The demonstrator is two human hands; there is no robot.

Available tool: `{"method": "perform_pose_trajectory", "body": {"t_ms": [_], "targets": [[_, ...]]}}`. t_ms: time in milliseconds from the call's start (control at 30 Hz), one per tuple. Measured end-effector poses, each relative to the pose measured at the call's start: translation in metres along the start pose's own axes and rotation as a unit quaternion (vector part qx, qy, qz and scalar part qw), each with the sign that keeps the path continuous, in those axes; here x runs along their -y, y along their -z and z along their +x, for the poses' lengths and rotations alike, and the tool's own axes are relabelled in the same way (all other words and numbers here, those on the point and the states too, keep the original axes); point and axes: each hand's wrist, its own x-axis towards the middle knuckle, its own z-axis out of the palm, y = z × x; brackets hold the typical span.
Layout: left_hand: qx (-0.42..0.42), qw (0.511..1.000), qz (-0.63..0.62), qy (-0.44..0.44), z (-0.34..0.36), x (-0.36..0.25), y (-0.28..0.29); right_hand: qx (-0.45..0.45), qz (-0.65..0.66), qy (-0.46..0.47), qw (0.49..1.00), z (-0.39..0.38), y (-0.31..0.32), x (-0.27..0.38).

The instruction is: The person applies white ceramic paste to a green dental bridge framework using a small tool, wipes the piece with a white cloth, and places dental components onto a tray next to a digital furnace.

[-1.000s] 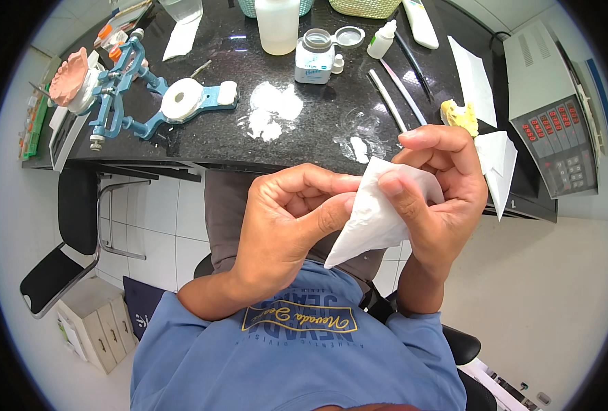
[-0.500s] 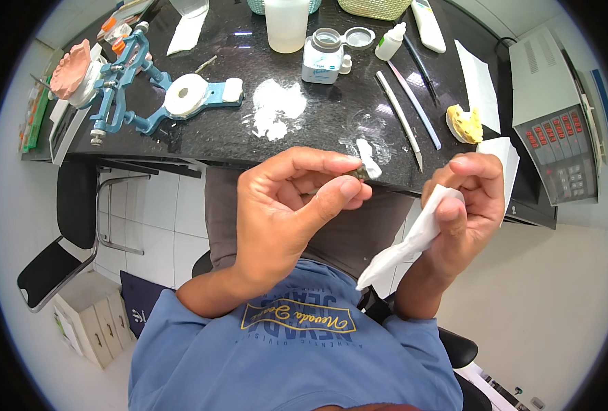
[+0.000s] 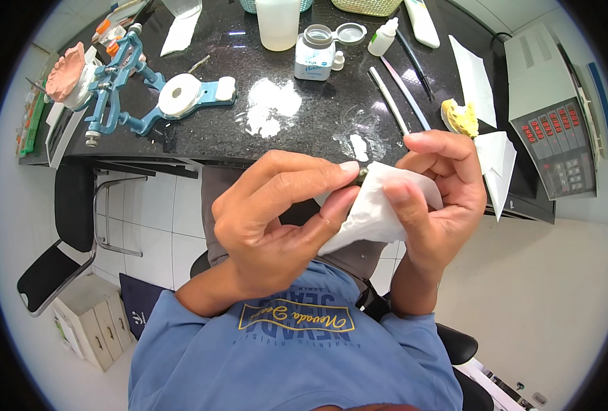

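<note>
Pinching a small dark shiny piece (image 3: 363,174) in left hand (image 3: 259,222), gripping crumpled white tissue (image 3: 376,214) beside it in right hand (image 3: 448,195); apparently mid-wipe, unfinished.

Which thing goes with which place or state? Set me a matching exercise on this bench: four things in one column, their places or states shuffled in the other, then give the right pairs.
Things
1. white tissue
2. blue hinged frame
3. yellow dental model
4. white jar

Places and states
A. at the left end of the dark tabletop
B. with its lid open
C. held in the right hand
D. at the right of the tabletop, by white paper

Right pairs: 1-C, 2-A, 3-D, 4-B
</note>
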Motion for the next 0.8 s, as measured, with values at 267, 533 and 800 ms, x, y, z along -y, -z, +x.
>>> {"method": "perform_pose_trajectory", "body": {"t_ms": [267,533,800], "targets": [[-0.010,0.999,0.009,-0.031,0.000,-0.001,0.001,-0.010,-0.067,0.009,0.998,0.000,-0.006,-0.001],[-0.003,0.999,0.004,-0.033,0.001,-0.002,0.003,-0.005,-0.093,0.030,0.995,0.002,-0.006,-0.004],[-0.026,0.997,0.035,-0.058,-0.002,0.007,0.005,-0.086,-0.032,0.033,0.995,-0.014,0.017,0.005]]}}
